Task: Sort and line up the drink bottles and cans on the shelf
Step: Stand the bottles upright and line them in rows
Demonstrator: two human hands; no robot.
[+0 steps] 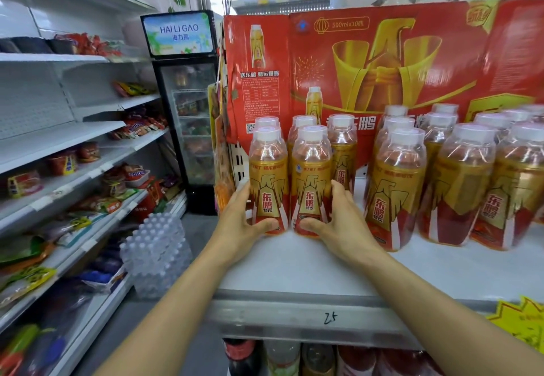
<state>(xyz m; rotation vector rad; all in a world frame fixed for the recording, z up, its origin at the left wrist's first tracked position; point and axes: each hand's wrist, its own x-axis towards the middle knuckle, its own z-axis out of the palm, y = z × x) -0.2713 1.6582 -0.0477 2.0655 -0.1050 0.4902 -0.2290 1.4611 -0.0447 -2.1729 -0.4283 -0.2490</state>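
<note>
Gold-and-red drink bottles with white caps stand on a white shelf (pixel 294 266). My left hand (pixel 244 222) grips the front left bottle (pixel 268 181) low on its left side, thumb across its base. My right hand (pixel 338 222) grips the bottle beside it (pixel 311 181) from the right, thumb on its lower front. These two bottles stand upright and touch each other. Three more bottles (pixel 343 152) stand behind them. A larger group of the same bottles (pixel 396 187) stands further right, with a gap of bare shelf between.
Red cartons (pixel 382 61) form a wall behind the bottles. A drinks fridge (pixel 188 111) stands left of the shelf, and snack shelves (pixel 73 169) line the aisle's left side. Stacked water packs (pixel 156 255) sit on the floor. More bottles (pixel 282 358) fill the shelf below.
</note>
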